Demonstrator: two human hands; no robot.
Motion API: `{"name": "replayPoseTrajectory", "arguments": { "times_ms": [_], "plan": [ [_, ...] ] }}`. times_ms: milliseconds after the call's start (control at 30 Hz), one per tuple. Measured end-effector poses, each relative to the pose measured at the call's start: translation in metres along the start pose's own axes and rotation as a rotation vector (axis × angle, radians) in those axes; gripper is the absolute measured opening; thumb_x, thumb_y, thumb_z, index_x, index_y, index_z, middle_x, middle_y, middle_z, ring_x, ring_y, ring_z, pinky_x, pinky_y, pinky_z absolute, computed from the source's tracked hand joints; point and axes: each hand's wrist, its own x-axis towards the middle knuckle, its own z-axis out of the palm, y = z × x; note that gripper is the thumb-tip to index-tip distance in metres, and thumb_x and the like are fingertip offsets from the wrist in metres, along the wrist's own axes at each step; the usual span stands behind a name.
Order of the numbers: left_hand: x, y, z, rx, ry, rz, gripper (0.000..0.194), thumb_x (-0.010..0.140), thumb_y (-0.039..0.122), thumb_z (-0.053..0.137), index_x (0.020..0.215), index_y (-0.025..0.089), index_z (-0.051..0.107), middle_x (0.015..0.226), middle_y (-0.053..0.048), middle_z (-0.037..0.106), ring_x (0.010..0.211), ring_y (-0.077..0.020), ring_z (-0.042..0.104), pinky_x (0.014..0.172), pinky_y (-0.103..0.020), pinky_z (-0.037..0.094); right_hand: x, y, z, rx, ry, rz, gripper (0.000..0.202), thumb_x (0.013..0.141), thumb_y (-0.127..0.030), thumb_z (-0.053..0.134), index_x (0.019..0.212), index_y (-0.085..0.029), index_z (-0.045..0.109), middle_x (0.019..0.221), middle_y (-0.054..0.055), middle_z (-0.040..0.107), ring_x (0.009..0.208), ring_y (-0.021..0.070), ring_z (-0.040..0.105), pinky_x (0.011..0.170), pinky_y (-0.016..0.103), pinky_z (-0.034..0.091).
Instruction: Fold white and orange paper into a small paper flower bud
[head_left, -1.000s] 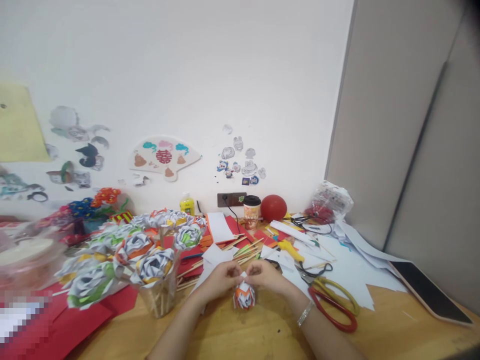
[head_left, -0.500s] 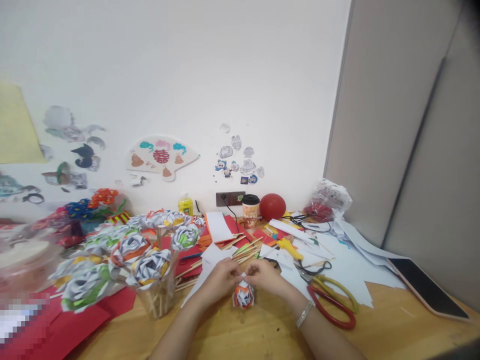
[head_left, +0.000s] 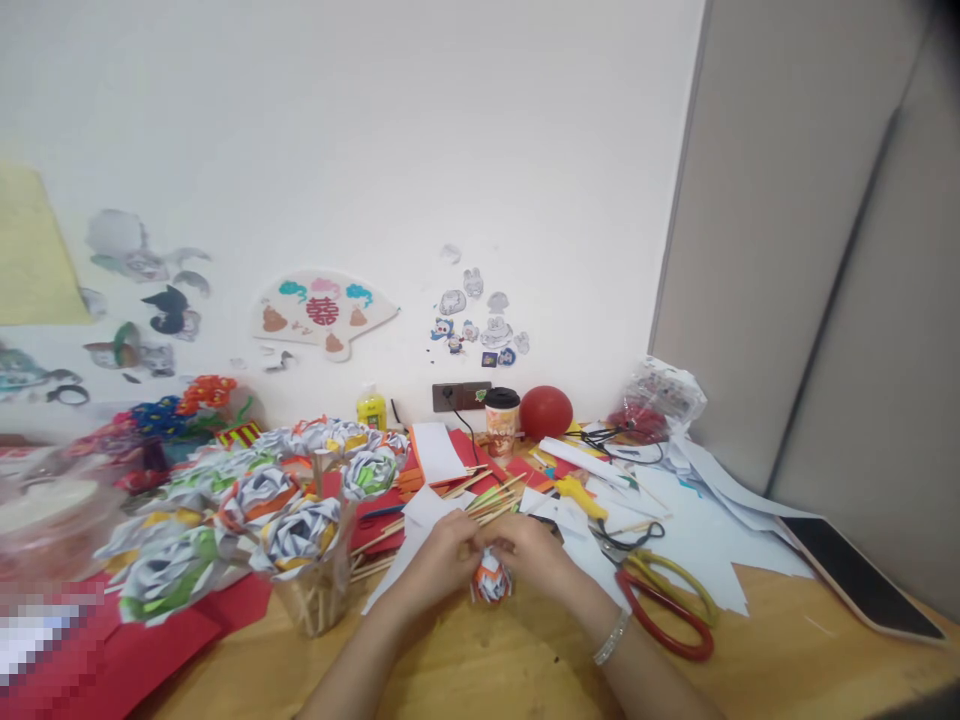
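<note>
Between my two hands is a small folded paper flower (head_left: 492,580), white with orange edges, just above the wooden table. My left hand (head_left: 452,548) pinches it from the left near its far end. From the right, my right hand (head_left: 528,546) grips the same end, its fingers bent and close to the left fingertips. The fingertips partly cover the flower's far side. Just beyond the hands lie thin wooden sticks (head_left: 491,503) and sheets of white paper (head_left: 424,512).
Finished paper flowers (head_left: 300,530) stand in a cup at left. On the right are scissors (head_left: 667,605), a yellow glue gun (head_left: 579,495) and a phone (head_left: 862,575). A lidded paper cup (head_left: 502,425), red balloon (head_left: 546,413) and yellow bottle (head_left: 371,410) stand by the wall.
The flower has tilted and shifted slightly up and right. My fingers have closed in further over its far end, and both hands have drawn nearer each other.
</note>
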Motion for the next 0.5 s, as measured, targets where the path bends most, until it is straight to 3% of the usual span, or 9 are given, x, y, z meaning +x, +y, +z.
{"name": "replayPoseTrajectory", "arguments": {
  "times_ms": [33, 100, 167, 200, 267, 367, 500],
  "plan": [
    [0.000, -0.001, 0.000, -0.048, 0.006, -0.018, 0.007, 0.065, 0.023, 0.059, 0.064, 0.017, 0.057, 0.070, -0.001, 0.054, 0.072, -0.0163, 0.049, 0.068, -0.027, 0.039, 0.000, 0.000, 0.000, 0.015, 0.039, 0.006, 0.020, 0.068, -0.007, 0.053, 0.075, -0.020, 0.067, 0.074, 0.001, 0.066, 0.071, 0.0165, 0.058, 0.067, 0.025, 0.043],
    [0.000, -0.001, 0.000, -0.218, 0.017, -0.088, 0.023, 0.071, 0.035, 0.058, 0.086, 0.018, 0.057, 0.077, -0.002, 0.056, 0.073, -0.0160, 0.053, 0.066, -0.027, 0.042, 0.001, 0.002, 0.001, 0.055, 0.151, 0.054, 0.015, 0.071, -0.012, 0.053, 0.073, -0.018, 0.067, 0.073, 0.002, 0.066, 0.070, 0.0170, 0.059, 0.067, 0.026, 0.044],
    [-0.002, 0.001, 0.004, -0.546, -0.014, -0.230, 0.037, 0.075, 0.046, 0.053, 0.101, 0.019, 0.051, 0.085, -0.004, 0.058, 0.074, -0.0159, 0.057, 0.065, -0.029, 0.045, 0.003, 0.004, 0.003, 0.090, 0.260, 0.116, 0.014, 0.074, -0.015, 0.052, 0.074, -0.017, 0.065, 0.074, 0.004, 0.066, 0.070, 0.0174, 0.060, 0.066, 0.027, 0.046],
    [-0.003, 0.004, 0.008, -0.727, -0.061, -0.306, 0.040, 0.076, 0.050, 0.050, 0.102, 0.020, 0.050, 0.086, -0.004, 0.059, 0.073, -0.0161, 0.058, 0.064, -0.030, 0.047, 0.003, 0.004, 0.004, 0.112, 0.293, 0.138, 0.014, 0.074, -0.017, 0.051, 0.074, -0.017, 0.065, 0.074, 0.004, 0.066, 0.070, 0.0175, 0.060, 0.066, 0.027, 0.047],
    [-0.005, 0.008, 0.017, -0.884, -0.129, -0.411, 0.042, 0.076, 0.054, 0.049, 0.096, 0.017, 0.050, 0.076, -0.003, 0.059, 0.062, -0.0147, 0.058, 0.056, -0.028, 0.047, 0.004, 0.003, 0.006, 0.177, 0.299, 0.159, 0.013, 0.075, -0.019, 0.052, 0.076, -0.017, 0.065, 0.075, 0.004, 0.067, 0.070, 0.0176, 0.061, 0.065, 0.027, 0.048],
    [-0.003, 0.011, 0.028, -0.822, -0.012, -0.414, 0.040, 0.073, 0.056, 0.052, 0.084, 0.018, 0.049, 0.061, 0.003, 0.051, 0.046, -0.0089, 0.050, 0.039, -0.018, 0.037, 0.004, 0.000, 0.006, 0.215, 0.231, 0.144, 0.015, 0.076, -0.020, 0.052, 0.079, -0.017, 0.067, 0.077, 0.004, 0.068, 0.070, 0.0177, 0.062, 0.066, 0.028, 0.048],
    [0.001, 0.007, 0.030, -0.540, 0.040, -0.384, 0.045, 0.071, 0.063, 0.047, 0.079, 0.019, 0.046, 0.053, 0.007, 0.044, 0.038, -0.0059, 0.039, 0.034, -0.015, 0.027, 0.004, -0.004, -0.001, 0.168, 0.158, 0.111, 0.017, 0.076, -0.018, 0.053, 0.085, -0.018, 0.068, 0.083, 0.004, 0.069, 0.077, 0.0189, 0.062, 0.070, 0.030, 0.048]
  ]
}}
